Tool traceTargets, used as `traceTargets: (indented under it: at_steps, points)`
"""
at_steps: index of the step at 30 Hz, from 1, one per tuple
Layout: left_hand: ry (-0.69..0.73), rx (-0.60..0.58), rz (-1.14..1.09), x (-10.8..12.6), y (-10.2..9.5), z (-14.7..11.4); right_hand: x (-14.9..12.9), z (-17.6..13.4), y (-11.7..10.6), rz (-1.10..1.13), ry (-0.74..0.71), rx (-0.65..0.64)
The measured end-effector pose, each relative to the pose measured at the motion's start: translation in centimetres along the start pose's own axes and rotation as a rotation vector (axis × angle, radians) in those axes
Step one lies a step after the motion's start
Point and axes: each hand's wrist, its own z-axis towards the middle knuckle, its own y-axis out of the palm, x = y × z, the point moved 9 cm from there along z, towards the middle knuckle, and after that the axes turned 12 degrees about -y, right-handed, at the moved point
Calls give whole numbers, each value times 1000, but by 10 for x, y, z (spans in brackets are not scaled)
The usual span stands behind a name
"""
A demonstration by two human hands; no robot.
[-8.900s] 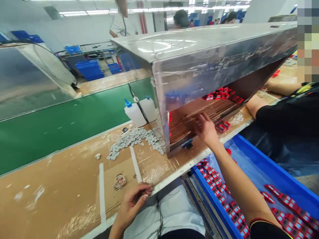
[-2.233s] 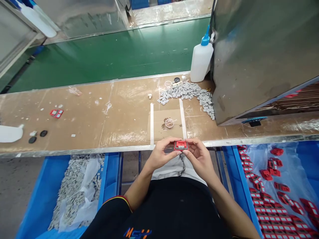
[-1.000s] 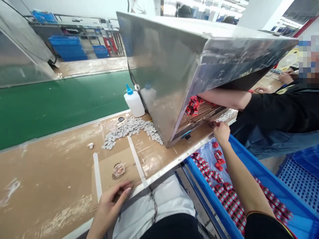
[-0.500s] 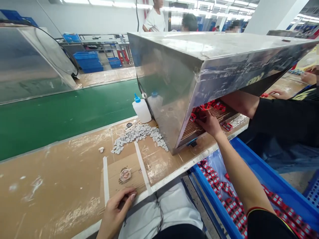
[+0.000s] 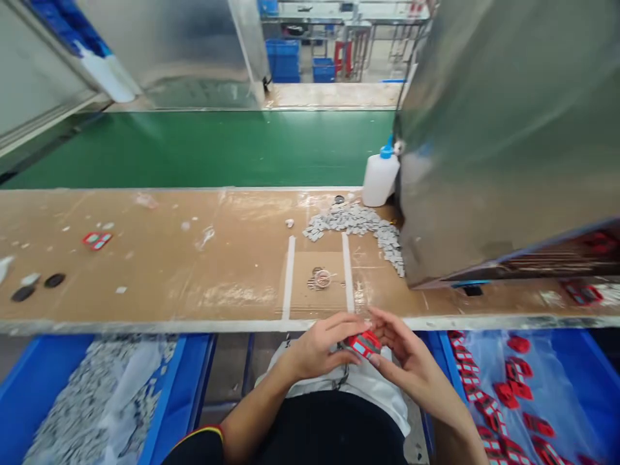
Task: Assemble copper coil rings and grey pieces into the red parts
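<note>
Just in front of the bench edge, my left hand and my right hand meet around a small red plastic part with pale rectangular panels. The left thumb and fingers pinch it from one side. On the other side the right thumb touches its lower corner, with the right fingers curved behind. Beyond the hands, a worn, ring-marked cardboard patch lies between two white tape strips. Small grey flat pieces form a curved heap behind it.
A white bottle with a blue cap stands against a large metal hood. Blue bins flank me: the left bin holds grey pieces, the right bin red parts. A green belt runs behind the bench.
My right hand has come out from under the hood and now meets my left hand at the red part. My left hand has lifted off the bench edge. The view has swung left.
</note>
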Motion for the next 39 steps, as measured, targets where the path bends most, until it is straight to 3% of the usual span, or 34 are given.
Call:
traceTargets:
  at_steps: [3,7,10,13,20,27,32,39]
  points:
    - [-113,117,-52,-20,-26,-5,23,37,22,112,-25,-25]
    - [-389,263,-191,-65,-55,-25,41,89,11,-110,-161,158]
    - [-487,296,-280,-83,-62,-31,37,115,18,-320,-255,145]
    - [-478,266,-293,-82,-63,-28,25,125,28,-468,-328,117]
    - [-409,239,-65,-69,-66,-20,3,120,29,-511,-420,185]
    - [-402,242,33,-68,-64,-18,-12,81,21,-514,-413,296]
    - [-459,237,74,-73,-63,-19,-3,75,30,-451,-388,279]
    - [-429,233,109,-74,-61,-20,3,78,40,-395,-403,252]
